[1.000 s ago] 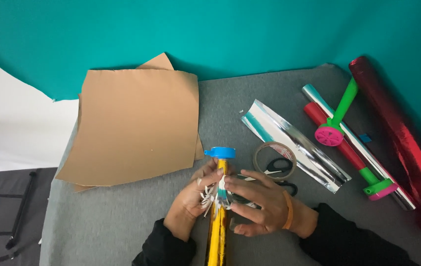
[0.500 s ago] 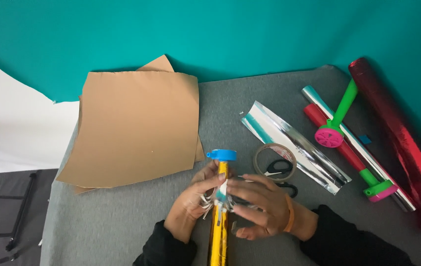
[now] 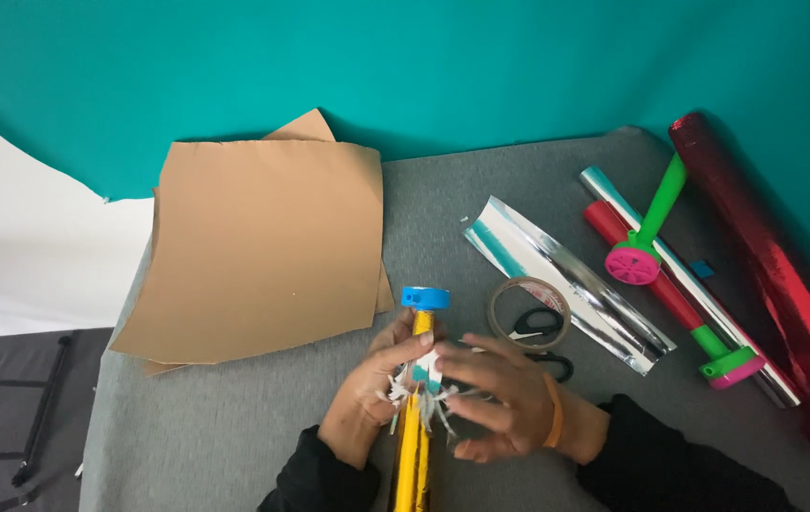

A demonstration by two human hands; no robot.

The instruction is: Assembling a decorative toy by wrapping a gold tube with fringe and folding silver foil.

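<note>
Head view, looking down on a grey tabletop (image 3: 234,427) against a teal backdrop (image 3: 424,66).

Both hands meet low in the middle of the frame, round a gold foil stick (image 3: 412,455) that runs from the bottom edge up toward the centre. It lies near upright in the picture, and its far end carries a blue cap (image 3: 425,298). A tuft of white and silver fringe (image 3: 424,396) sits on the stick just where the hands close.

Left hand (image 3: 367,403): fingers curled round the stick from its left side, thumb and fingertips pressed on the fringe. Closed grip on the stick.

Right hand (image 3: 500,398): fingers bent over the stick and fringe from the right, covering part of it; an orange band at the wrist. Whether it grips the stick or only pinches the fringe cannot be told. Both sleeves are black.

Around them:
- Sheets of brown cardboard (image 3: 263,246), stacked, up and left of the hands, near the blue cap but apart from it.
- A roll of clear tape (image 3: 529,313) just beyond the right hand, with black-handled scissors (image 3: 539,327) lying partly inside its ring.
- A strip of silver foil (image 3: 566,284) at a slant, right of the tape.
- Farther right, a green stick with a pink disc end (image 3: 651,223) lying across a red stick (image 3: 642,270) and a silver one (image 3: 689,284).
- A thick roll of red foil (image 3: 765,275) along the right edge.
</note>
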